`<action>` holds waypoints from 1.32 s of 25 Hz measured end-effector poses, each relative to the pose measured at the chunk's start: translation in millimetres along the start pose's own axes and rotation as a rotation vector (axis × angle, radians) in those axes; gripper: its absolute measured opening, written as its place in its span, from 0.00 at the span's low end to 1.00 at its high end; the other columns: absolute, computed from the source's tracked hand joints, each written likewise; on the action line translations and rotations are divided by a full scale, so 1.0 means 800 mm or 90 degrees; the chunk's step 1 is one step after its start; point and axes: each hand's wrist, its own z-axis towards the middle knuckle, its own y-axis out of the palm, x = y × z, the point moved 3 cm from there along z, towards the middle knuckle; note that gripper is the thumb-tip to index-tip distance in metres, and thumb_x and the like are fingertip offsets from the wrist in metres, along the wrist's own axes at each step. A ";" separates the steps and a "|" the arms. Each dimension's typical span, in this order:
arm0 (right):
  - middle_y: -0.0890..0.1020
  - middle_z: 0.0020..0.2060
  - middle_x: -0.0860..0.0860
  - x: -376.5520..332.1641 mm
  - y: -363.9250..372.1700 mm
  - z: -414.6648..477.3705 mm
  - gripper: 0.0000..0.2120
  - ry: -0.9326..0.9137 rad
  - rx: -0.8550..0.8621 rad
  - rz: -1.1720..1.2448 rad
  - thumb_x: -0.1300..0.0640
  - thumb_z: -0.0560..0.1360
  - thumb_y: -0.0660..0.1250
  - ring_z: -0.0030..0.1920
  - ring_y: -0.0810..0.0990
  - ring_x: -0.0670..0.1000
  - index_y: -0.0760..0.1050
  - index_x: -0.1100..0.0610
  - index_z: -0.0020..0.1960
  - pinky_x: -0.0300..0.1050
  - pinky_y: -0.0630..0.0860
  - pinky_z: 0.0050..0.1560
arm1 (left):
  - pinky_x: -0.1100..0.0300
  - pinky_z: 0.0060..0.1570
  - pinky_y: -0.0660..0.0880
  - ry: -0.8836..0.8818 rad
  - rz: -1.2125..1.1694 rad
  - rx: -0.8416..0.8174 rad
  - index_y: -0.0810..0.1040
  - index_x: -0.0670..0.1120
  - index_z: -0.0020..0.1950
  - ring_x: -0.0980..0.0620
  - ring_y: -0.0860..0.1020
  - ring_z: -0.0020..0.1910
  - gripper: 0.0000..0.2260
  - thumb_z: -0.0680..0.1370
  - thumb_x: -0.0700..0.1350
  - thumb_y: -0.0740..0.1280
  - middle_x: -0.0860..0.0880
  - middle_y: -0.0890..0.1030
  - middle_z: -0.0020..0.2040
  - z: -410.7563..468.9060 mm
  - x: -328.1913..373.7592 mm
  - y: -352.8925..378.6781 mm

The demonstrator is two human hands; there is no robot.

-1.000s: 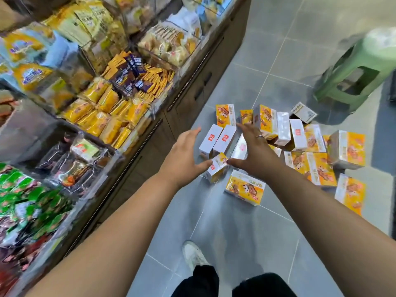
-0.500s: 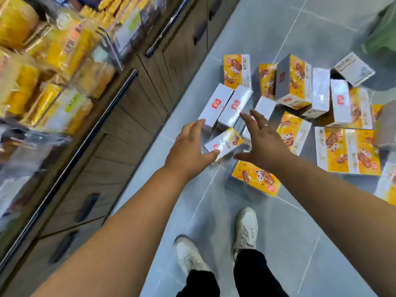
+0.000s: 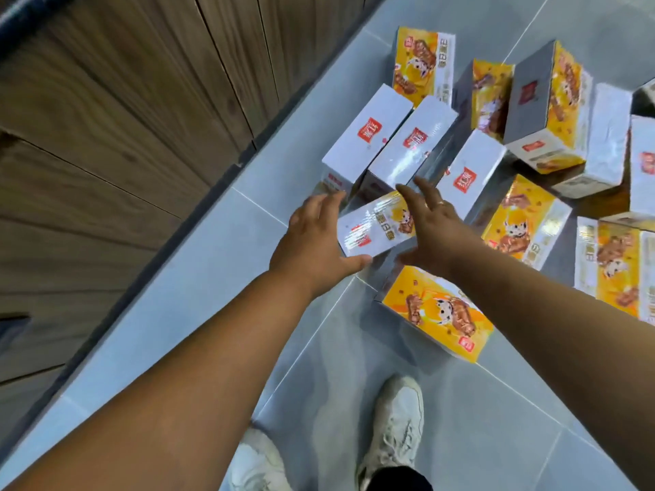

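Grey floor tiles carry a scatter of shrink-wrapped snack cartons, printed yellow on the faces and white on the sides. Your left hand and your right hand flank one small carton. It sits tilted on the floor, near the foot of the wooden cabinet.

Left hand: fingers extended along the carton's left end, thumb at its near corner; nothing is curled round it. Right hand: fingers straight and spread over the carton's right end, thumb pointing inward below it; a ring shows on one finger. Both hands are released, and neither one grasps the carton. Whether the fingertips actually press on the wrap cannot be told.

Directly behind the small carton, two white-topped cartons lie side by side, touching, each with a red logo. Just nearer to you than the right hand, a yellow carton lies face up. Further cartons crowd the floor's right edge. Your two white shoes stand at the near edge of the floor.
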 end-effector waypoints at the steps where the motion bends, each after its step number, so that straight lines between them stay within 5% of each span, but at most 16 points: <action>1: 0.45 0.79 0.52 0.004 0.007 0.017 0.54 -0.005 -0.006 -0.009 0.50 0.65 0.79 0.75 0.56 0.64 0.45 0.46 0.78 0.62 0.67 0.67 | 0.48 0.66 0.68 -0.002 0.008 -0.002 0.50 0.53 0.77 0.45 0.58 0.74 0.47 0.68 0.64 0.73 0.48 0.55 0.76 0.012 -0.004 0.015; 6: 0.53 0.77 0.53 0.008 0.047 0.066 0.48 -0.044 -0.049 -0.109 0.55 0.68 0.76 0.67 0.67 0.65 0.49 0.47 0.78 0.58 0.73 0.61 | 0.48 0.66 0.68 -0.003 0.090 -0.066 0.43 0.52 0.78 0.43 0.59 0.72 0.50 0.69 0.61 0.74 0.45 0.56 0.75 0.050 -0.014 0.074; 14: 0.67 0.67 0.55 -0.011 0.018 0.041 0.50 -0.050 -0.048 -0.065 0.53 0.60 0.81 0.58 0.76 0.62 0.58 0.51 0.75 0.53 0.77 0.54 | 0.50 0.59 0.74 0.049 0.140 -0.081 0.53 0.50 0.77 0.45 0.64 0.66 0.43 0.70 0.56 0.75 0.46 0.62 0.70 0.038 -0.003 0.032; 25: 0.68 0.62 0.56 -0.148 -0.228 -0.075 0.45 -0.078 -0.010 -0.084 0.53 0.59 0.80 0.49 0.77 0.61 0.63 0.54 0.70 0.47 0.74 0.43 | 0.48 0.61 0.71 0.075 0.193 -0.022 0.51 0.49 0.78 0.44 0.60 0.69 0.45 0.68 0.55 0.74 0.48 0.59 0.72 -0.087 0.085 -0.226; 33: 0.66 0.62 0.56 -0.265 -0.434 -0.180 0.46 -0.113 0.007 -0.105 0.50 0.59 0.79 0.52 0.77 0.62 0.60 0.53 0.71 0.47 0.73 0.45 | 0.48 0.57 0.73 0.062 0.119 0.024 0.55 0.46 0.77 0.41 0.72 0.59 0.45 0.66 0.53 0.75 0.47 0.61 0.69 -0.197 0.158 -0.441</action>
